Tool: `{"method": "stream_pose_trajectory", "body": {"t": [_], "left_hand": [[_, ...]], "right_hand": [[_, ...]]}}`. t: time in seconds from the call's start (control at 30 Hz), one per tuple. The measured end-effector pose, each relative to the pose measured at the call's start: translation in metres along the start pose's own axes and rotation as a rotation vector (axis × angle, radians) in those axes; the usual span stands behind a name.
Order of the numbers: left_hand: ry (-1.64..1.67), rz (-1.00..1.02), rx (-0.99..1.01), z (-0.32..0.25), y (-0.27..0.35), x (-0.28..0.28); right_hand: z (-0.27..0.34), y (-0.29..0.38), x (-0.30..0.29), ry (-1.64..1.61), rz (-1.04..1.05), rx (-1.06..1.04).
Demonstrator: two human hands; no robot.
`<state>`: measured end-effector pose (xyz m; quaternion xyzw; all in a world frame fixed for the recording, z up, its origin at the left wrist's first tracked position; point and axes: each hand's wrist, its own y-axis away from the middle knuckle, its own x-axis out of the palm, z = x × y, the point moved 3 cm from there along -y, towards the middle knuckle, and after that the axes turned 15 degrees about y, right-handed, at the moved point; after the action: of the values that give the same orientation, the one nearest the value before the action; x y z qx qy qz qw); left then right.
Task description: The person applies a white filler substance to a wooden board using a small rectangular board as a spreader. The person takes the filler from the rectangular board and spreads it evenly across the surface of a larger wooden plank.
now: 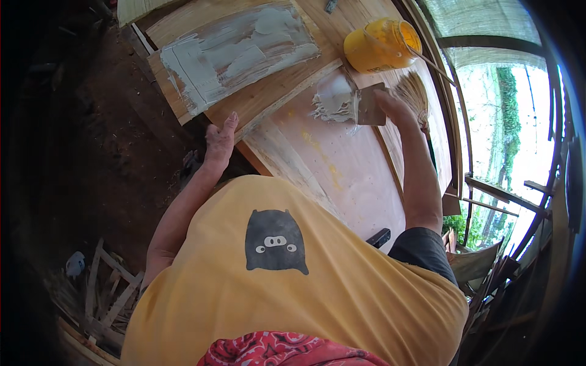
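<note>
My right hand (393, 106) grips a flat putty spreader (370, 106). The blade touches a pile of off-white putty (336, 101) on a pale, flat sheet (339, 151). My left hand (220, 142) is at the near end of a wooden board (263, 107), thumb raised; whether its fingers hold the board's edge is hidden. Beyond it lies a wood panel (167, 94) with grey-white putty (242, 55) spread unevenly over most of its face. Streaks and ridges show in that coat, and bare wood borders it.
A yellow plastic tub (380, 45) with a handle lies at the far right, its mouth facing right. Beside my right forearm is a straw brush (413, 94). A dark object (379, 238) sits near my body. Scrap wood (112, 293) is piled on the dark floor at left.
</note>
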<state>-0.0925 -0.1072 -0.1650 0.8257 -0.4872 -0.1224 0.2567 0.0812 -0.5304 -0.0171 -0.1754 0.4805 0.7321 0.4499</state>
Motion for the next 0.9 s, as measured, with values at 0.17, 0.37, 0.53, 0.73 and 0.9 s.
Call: {"method": "stream_pose_trajectory", "body": {"t": [0.17, 0.37, 0.53, 0.73, 0.9], "left_hand": [[-0.17, -0.022, -0.024, -0.027, 0.013, 0.001], [-0.238, -0.012, -0.021, -0.022, 0.008, 0.002], [-0.207, -0.017, -0.002, -0.022, 0.008, 0.002], [-0.162, -0.001, 0.015, -0.01, 0.003, -0.002], [-0.109, 0.024, 0.071, 0.006, -0.007, -0.001]], "right_hand": [[0.026, 0.002, -0.004, 0.124, -0.158, 0.264], [0.044, -0.052, -0.009, -0.091, -0.231, 0.074], [0.068, -0.092, -0.01, -0.216, -0.189, 0.019], [0.098, -0.074, -0.004, -0.012, -0.088, -0.168], [0.115, -0.044, 0.018, 0.838, 0.054, -0.478]]}}
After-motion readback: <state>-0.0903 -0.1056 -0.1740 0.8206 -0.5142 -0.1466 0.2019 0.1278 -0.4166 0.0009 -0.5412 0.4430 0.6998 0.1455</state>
